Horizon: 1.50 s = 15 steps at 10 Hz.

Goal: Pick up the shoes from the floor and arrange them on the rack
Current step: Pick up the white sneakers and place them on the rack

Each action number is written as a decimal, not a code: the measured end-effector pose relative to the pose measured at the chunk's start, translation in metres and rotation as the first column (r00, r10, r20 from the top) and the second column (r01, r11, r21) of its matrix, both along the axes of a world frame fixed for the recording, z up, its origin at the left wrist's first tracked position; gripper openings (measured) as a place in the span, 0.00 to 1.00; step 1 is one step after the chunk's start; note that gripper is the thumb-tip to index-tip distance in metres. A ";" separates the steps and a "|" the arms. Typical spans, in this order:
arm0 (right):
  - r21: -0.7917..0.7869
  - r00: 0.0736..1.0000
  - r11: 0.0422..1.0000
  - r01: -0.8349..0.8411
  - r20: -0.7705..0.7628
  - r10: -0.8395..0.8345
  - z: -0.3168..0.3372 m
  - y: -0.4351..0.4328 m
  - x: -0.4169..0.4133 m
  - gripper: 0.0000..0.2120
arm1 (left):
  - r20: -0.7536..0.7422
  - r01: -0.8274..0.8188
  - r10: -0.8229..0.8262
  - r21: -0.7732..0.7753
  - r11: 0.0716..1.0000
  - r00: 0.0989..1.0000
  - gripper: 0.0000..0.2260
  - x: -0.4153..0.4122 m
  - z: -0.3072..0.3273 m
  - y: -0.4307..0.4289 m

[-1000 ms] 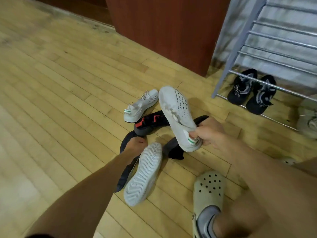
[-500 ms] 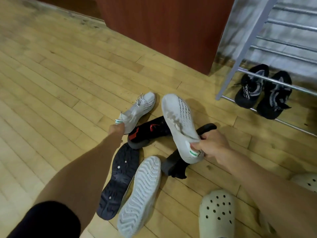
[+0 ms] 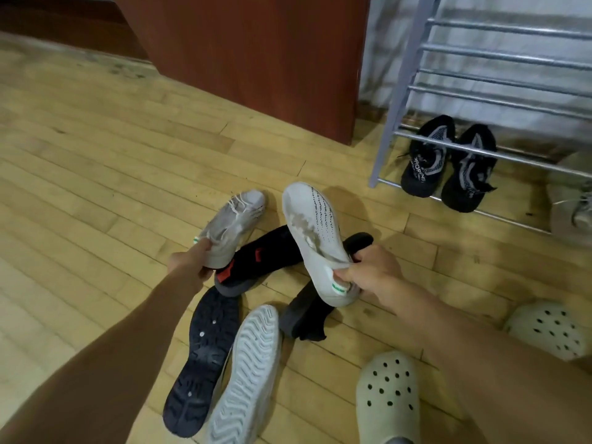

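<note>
**Two white sneakers gripped by the heels**

The laced white sneaker (image 3: 232,224) is clasped at its heel by the left hand (image 3: 192,262). The perforated white sneaker (image 3: 315,238) is pinched by the right hand (image 3: 373,272), above the floor pile, left of the rack (image 3: 480,100)

A pile of shoes (image 3: 256,283) lay on the floor (image 3: 96,187), with the rack (image 3: 480,91) behind it to the right. Two shoes (image 3: 445,161) sat side by side on the rack's lowest rails. A cabinet (image 3: 256,59) stood left of the rack, behind the pile.
</note>
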State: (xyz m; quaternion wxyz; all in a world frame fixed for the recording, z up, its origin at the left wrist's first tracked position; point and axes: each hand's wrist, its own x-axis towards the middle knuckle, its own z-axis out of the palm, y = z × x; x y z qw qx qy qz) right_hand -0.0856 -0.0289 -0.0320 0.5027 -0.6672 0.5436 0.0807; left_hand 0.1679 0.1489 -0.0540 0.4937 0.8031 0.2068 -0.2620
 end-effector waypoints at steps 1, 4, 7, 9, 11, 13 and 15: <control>0.028 0.999 0.999 0.037 0.024 -0.038 0.008 0.006 0.000 0.14 | 0.009 0.090 -0.090 -0.017 0.996 0.996 0.12 -0.025 0.024 0.011; 0.064 0.994 0.993 0.103 -0.038 -0.101 0.029 0.024 -0.042 0.19 | -0.347 0.603 -0.584 -0.064 0.795 0.734 0.13 -0.137 0.019 0.038; 0.100 0.997 0.994 -0.042 -0.053 0.048 0.064 0.029 -0.071 0.21 | -0.224 0.593 -0.583 -0.029 0.805 0.781 0.19 -0.179 0.026 0.022; -0.078 0.988 0.987 -0.142 -0.072 0.136 0.139 0.018 -0.082 0.17 | -0.179 0.510 -0.536 -0.173 0.843 0.825 0.16 -0.188 0.069 0.018; -0.091 0.997 0.993 0.080 0.001 -0.081 0.181 -0.006 -0.117 0.09 | -0.031 0.587 -0.615 -0.261 0.766 0.788 0.09 -0.188 0.112 -0.009; -0.059 0.963 0.966 0.251 0.115 -0.243 0.188 -0.048 -0.151 0.09 | 0.075 0.640 -0.666 -0.373 0.672 0.742 0.08 -0.208 0.148 -0.080; -0.057 0.885 0.897 0.438 0.204 -0.419 0.169 -0.111 -0.172 0.10 | 0.115 0.634 -0.662 -0.448 0.631 0.740 0.14 -0.223 0.151 -0.170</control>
